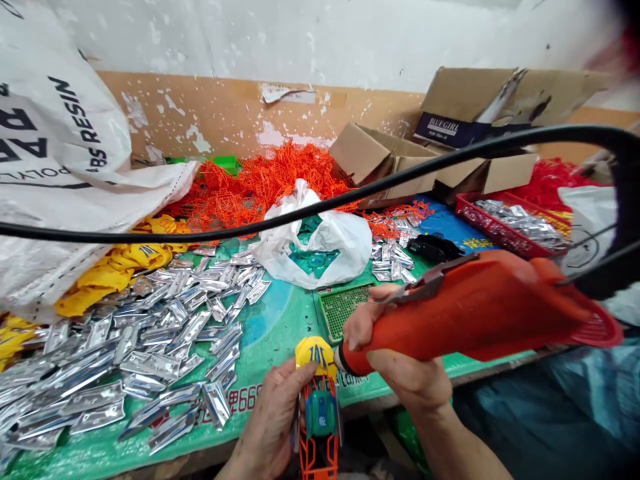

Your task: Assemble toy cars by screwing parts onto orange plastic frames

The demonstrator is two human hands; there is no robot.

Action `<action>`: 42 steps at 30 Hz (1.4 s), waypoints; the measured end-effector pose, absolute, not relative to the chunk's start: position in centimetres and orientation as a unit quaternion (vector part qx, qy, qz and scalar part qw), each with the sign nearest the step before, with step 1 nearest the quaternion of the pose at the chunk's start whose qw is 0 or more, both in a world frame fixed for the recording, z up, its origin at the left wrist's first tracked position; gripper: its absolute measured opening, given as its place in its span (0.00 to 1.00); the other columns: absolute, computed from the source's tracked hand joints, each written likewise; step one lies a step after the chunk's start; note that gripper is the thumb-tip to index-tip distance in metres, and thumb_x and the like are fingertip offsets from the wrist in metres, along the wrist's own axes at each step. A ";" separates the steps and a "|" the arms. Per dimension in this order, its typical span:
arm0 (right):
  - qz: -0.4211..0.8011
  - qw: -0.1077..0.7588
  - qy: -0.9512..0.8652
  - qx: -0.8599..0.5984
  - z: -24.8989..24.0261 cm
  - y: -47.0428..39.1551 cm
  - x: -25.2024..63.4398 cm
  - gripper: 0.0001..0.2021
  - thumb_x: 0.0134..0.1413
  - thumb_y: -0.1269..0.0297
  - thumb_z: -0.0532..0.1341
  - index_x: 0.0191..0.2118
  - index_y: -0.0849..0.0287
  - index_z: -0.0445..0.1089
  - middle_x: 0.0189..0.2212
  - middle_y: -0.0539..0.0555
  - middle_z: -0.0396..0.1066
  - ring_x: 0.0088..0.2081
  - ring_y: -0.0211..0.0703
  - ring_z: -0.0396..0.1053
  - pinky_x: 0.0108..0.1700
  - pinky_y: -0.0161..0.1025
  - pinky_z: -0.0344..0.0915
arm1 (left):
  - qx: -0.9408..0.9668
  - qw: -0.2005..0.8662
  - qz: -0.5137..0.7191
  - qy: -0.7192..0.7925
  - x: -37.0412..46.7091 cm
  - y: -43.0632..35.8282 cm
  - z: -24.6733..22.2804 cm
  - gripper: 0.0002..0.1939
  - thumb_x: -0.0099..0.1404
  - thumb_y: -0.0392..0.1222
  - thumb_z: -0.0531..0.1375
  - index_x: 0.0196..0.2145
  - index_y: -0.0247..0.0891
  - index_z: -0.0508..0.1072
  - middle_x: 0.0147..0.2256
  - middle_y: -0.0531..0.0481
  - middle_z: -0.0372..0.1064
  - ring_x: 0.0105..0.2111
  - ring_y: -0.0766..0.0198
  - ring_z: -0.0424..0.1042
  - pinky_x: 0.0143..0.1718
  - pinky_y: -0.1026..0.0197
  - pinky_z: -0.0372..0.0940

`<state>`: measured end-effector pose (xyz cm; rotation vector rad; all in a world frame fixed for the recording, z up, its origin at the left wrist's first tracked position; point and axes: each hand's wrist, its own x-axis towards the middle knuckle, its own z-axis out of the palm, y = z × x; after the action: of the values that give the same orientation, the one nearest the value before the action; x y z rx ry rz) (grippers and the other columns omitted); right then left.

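Near the bottom centre, my left hand [275, 413] is closed round a toy car [321, 410] with a yellow front, a green middle and an orange frame. My right hand [395, 360] is wrapped round a red electric screwdriver [465, 310], which lies tilted across the right side. Its tip meets or nearly meets the right side of the yellow front; the exact contact is too small to tell. The car is held at the table's front edge.
Silvery parts [170, 333] cover the left of the green table [273, 373]. A white bag [345, 247] of green pieces, a green basket [345, 307], orange frames [270, 180], cardboard boxes [390, 160] and a red tray [510, 223] stand behind. A black cable [310, 210] crosses the view.
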<state>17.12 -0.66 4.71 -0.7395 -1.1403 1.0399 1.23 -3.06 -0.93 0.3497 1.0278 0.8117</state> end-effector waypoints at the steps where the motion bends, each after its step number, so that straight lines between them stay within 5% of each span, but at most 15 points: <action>1: 0.462 0.665 -0.499 -0.307 5.2 -0.6 17.4 0.21 0.42 0.63 0.68 0.45 0.48 0.65 0.23 0.45 0.68 0.24 0.42 0.67 0.31 0.45 0.68 | 0.170 0.783 0.370 0.469 1.1 -3.1 -0.8 0.15 0.52 0.46 0.71 0.33 0.32 0.77 0.21 0.51 0.71 0.15 0.72 0.65 0.17 0.70 0.63; 6: 0.371 0.739 -0.459 -0.325 7.5 1.6 19.9 0.22 0.40 0.71 0.65 0.45 0.48 0.67 0.24 0.45 0.68 0.25 0.41 0.67 0.31 0.44 0.68 | 0.183 0.801 0.348 0.451 0.5 -3.2 -0.5 0.16 0.52 0.45 0.71 0.34 0.30 0.79 0.23 0.47 0.74 0.19 0.69 0.69 0.20 0.69 0.66; 16: 0.294 0.730 -0.453 -0.418 4.4 9.1 21.4 0.05 0.36 0.67 0.66 0.22 0.59 0.69 0.20 0.48 0.68 0.22 0.39 0.65 0.28 0.42 0.64 | 0.183 0.792 0.337 0.476 0.2 -3.0 -0.5 0.15 0.50 0.44 0.72 0.31 0.30 0.79 0.23 0.46 0.76 0.18 0.67 0.71 0.20 0.67 0.68; 42: 0.302 0.724 -0.446 -0.430 2.2 9.8 20.9 0.05 0.35 0.69 0.68 0.24 0.59 0.73 0.22 0.48 0.71 0.25 0.40 0.68 0.31 0.42 0.65 | 0.202 0.779 0.321 0.500 0.2 -3.0 -2.0 0.19 0.51 0.46 0.71 0.37 0.30 0.79 0.26 0.40 0.79 0.20 0.63 0.74 0.25 0.62 0.71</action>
<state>20.89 9.75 2.21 -0.9494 -0.9853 0.6674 0.19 -2.99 -2.04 0.4361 1.0804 0.6939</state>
